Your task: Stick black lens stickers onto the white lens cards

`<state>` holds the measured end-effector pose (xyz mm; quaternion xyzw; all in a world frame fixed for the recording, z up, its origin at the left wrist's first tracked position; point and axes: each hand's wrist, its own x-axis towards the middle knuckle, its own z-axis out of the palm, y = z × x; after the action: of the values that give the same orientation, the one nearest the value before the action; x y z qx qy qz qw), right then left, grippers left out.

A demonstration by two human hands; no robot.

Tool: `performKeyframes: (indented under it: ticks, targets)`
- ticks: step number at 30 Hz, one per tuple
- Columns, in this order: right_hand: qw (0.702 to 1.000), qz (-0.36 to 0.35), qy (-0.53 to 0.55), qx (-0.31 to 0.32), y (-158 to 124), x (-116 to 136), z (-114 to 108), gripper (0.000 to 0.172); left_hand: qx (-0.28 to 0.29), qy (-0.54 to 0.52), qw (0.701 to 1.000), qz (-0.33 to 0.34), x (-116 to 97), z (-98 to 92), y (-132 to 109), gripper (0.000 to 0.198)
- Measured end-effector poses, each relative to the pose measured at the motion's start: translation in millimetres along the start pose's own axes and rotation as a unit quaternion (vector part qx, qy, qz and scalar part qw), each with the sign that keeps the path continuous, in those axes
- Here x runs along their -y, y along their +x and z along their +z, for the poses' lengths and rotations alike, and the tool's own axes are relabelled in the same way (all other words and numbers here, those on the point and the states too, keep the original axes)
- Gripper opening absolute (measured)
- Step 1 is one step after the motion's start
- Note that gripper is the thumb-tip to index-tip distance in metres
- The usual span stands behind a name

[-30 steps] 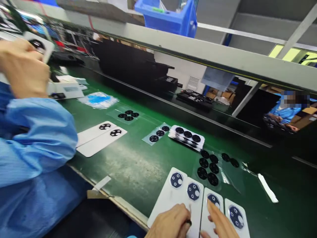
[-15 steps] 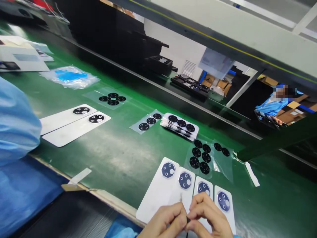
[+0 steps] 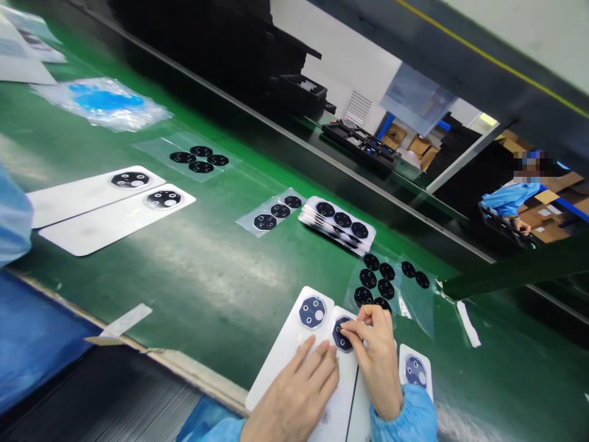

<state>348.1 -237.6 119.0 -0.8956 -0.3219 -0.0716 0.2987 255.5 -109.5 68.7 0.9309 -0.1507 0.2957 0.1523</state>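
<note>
Several white phone back covers [image 3: 280, 350] lie side by side at the table's front edge, each with a dark octagonal camera plate [image 3: 312, 312] at its top. My left hand [image 3: 299, 387] rests with fingers stretched out over the first two covers. My right hand [image 3: 375, 356] pinches thumb and finger together at the plate on the second cover. Whatever sits between those fingertips is too small or hidden to name. My right hand and sleeve hide most of the third cover. The fourth phone cover [image 3: 415, 362] shows to the right.
Black round stickers on clear film [image 3: 368, 278] lie behind the covers, beside a stack of sticker sheets [image 3: 338, 221]. Two more white covers [image 3: 115, 215] lie left, near a blue-sleeved person [image 3: 13, 215]. A green post [image 3: 497, 273] stands right. Another person [image 3: 510, 199] is in the background.
My hands have come apart from their joint pinch. The left now lies flat on the covers; the right has moved up to the second cover's camera plate. The view has shifted slightly.
</note>
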Motion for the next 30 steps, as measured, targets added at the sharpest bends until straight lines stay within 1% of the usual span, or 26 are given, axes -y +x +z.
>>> performKeyframes:
  ticks: [2, 5, 8, 11, 13, 16, 18, 21, 23, 26, 30]
  targets:
    - [1.0, -0.007, -0.021, 0.001, -1.9, 3.1, 1.2, 0.021, 0.005, 0.003, 1.0, 0.002, -0.1, 0.4, -0.8, 0.035]
    - [0.999, 0.001, -0.045, 0.0, 0.6, 5.3, 3.4, 0.022, 0.01, 0.011, 1.0, 0.014, 0.3, -4.7, 2.3, 0.034]
    - [0.998, 0.046, -0.03, 0.008, 7.8, 0.3, 2.7, 0.019, 0.028, 0.022, 0.999, 0.026, 0.2, -11.2, 7.1, 0.036]
    - [0.995, 0.1, 0.0, -0.02, 11.1, -7.4, -1.7, 0.016, 0.032, 0.023, 0.999, 0.021, -0.7, -13.7, 10.0, 0.038]
    - [0.996, 0.087, -0.008, -0.028, 8.9, -8.1, -3.0, 0.013, 0.033, 0.025, 0.999, 0.018, -1.2, -13.8, 10.9, 0.037]
    - [0.998, 0.037, -0.043, 0.001, 4.9, -0.9, -0.2, 0.016, 0.035, 0.033, 0.999, 0.024, -1.4, -14.8, 11.6, 0.036]
    - [0.998, 0.043, -0.05, 0.013, 6.0, 3.9, 1.8, 0.019, 0.034, 0.035, 0.998, 0.028, -0.8, -16.4, 12.2, 0.036]
    - [0.996, 0.08, -0.022, 0.027, 11.5, 4.5, -0.3, 0.016, 0.042, 0.03, 0.998, 0.025, 0.5, -18.8, 13.7, 0.037]
    - [0.996, 0.093, -0.009, 0.016, 13.1, 3.2, -3.5, 0.014, 0.046, 0.024, 0.998, 0.019, 1.0, -19.6, 14.9, 0.037]
    - [0.996, 0.079, -0.037, -0.009, 10.5, 4.6, -4.7, 0.014, 0.045, 0.022, 0.999, 0.018, 0.6, -19.9, 16.2, 0.035]
    - [0.997, 0.05, -0.064, 0.017, 9.4, 4.7, -1.8, 0.019, 0.053, 0.024, 0.998, 0.021, -0.2, -21.1, 16.2, 0.034]
